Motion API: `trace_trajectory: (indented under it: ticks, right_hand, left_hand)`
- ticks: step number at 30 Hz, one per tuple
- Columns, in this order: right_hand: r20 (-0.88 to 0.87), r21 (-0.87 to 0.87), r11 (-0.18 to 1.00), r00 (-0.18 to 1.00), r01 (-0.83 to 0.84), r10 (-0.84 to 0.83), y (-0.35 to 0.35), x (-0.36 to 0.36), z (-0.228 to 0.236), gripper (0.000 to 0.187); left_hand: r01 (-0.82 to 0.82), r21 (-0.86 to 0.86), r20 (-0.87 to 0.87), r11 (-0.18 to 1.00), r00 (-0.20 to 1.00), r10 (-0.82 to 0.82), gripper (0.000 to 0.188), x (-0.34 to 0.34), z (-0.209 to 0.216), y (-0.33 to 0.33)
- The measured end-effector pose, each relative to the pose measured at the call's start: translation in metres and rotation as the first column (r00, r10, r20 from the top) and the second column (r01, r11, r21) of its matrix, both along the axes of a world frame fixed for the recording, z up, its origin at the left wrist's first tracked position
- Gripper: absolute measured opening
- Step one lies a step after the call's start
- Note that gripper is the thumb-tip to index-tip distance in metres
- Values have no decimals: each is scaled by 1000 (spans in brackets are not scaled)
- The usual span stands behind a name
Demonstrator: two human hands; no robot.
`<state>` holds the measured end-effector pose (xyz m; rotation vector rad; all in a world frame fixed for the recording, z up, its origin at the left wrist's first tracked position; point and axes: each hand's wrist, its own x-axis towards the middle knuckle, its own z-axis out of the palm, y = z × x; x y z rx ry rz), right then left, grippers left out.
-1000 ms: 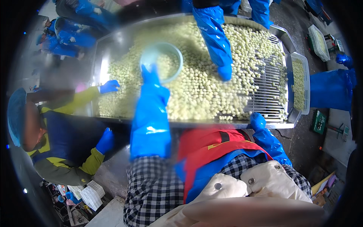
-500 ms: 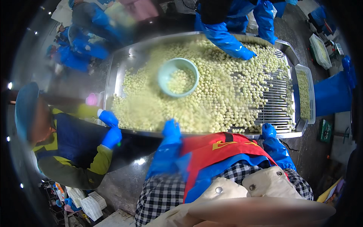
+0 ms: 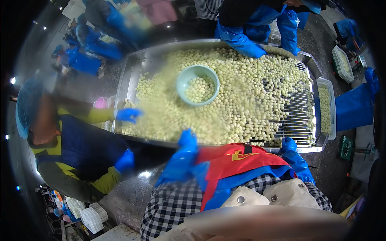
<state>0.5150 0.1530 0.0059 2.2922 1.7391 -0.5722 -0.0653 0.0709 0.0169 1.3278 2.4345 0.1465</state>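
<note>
A long steel sorting tray (image 3: 128, 80) holds a spread of small, pale green, round pieces (image 3: 241, 102). My left hand (image 3: 187, 139), in a blue glove and sleeve, is at the near edge against the pieces; its fingers are too smeared to read. Farther right, my right hand (image 3: 288, 144) rests by the near rim beside the slatted part (image 3: 295, 114). Its fingers are bunched out of clear sight, so I cannot tell what they hold. A light green bowl (image 3: 183, 90), partly filled with the same pieces, stands among them beyond my left hand.
At the left, a co-worker (image 3: 86, 138) has one gloved hand over the tray. Across from me, another person's blue sleeve (image 3: 241, 42) reaches in at the far rim. A white basket (image 3: 332, 108) of pieces adjoins the right end. White crates (image 3: 91, 219) lie at lower left.
The left co-worker's hands, earlier close together, are apart: one reaches over the tray, the other is lower. The opposite person's arm has drawn back slightly. My hands stay near the same edge.
</note>
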Motion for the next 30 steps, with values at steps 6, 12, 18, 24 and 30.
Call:
trace_trajectory:
  ticks: [6, 12, 18, 24, 30]
  right_hand:
    - [-35, 53, 999, 999, 13, -11, -1, -2, 6, 33]
    - [-18, 68, 998, 1000, -3, 4, -3, -1, 9, 32]
    - [-8, 51, 999, 1000, 19, -19, -3, -2, 7, 32]
    - [17, 18, 996, 996, 83, -83, -6, -12, 11, 31]
    - [-21, 38, 996, 997, 79, -78, -10, -22, 20, 30]
  left_hand:
    - [-8, -34, 49, 999, 999, 10, 46, 4, 14, 1]
    - [1, -60, 32, 998, 999, 1, 43, 9, 27, 5]
    - [-1, -215, 221, 977, 974, 50, 65, 2, 31, 11]
    - [9, -280, 339, 960, 936, 90, 114, 22, 9, 38]
    - [-66, -283, 507, 957, 836, 208, 115, 83, -1, 69]
